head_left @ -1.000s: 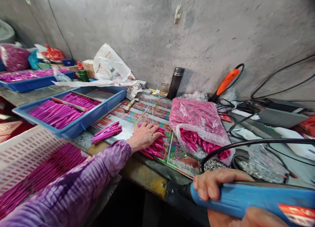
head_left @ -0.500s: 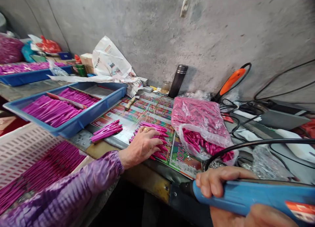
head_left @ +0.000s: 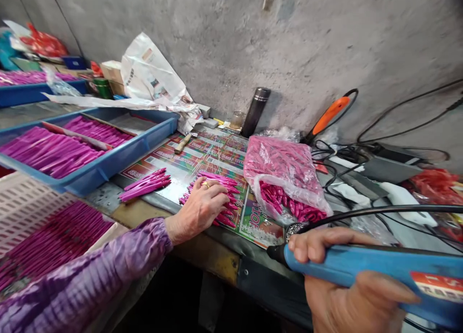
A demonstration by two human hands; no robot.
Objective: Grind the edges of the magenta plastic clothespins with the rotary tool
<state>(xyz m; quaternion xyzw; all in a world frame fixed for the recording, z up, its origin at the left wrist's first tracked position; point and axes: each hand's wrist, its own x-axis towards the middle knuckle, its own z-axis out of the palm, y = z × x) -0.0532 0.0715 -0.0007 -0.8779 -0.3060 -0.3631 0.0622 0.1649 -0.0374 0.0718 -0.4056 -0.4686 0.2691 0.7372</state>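
Left hand (head_left: 193, 205) drawn back, fingers (head_left: 213, 191) spread on pink pens (head_left: 224, 179), right hand (head_left: 343, 299) gripping blue soldering iron (head_left: 361, 261), bag (head_left: 278, 169) beside

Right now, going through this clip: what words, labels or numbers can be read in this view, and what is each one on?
Printed mat: large upside-down letters, roughly "TIOE", uncertain.
Same mat, small rows of print: too small to read.
Red label on the blue-handled soldering iron: too blurred to read.
Crumpled newspaper: print too small to read.
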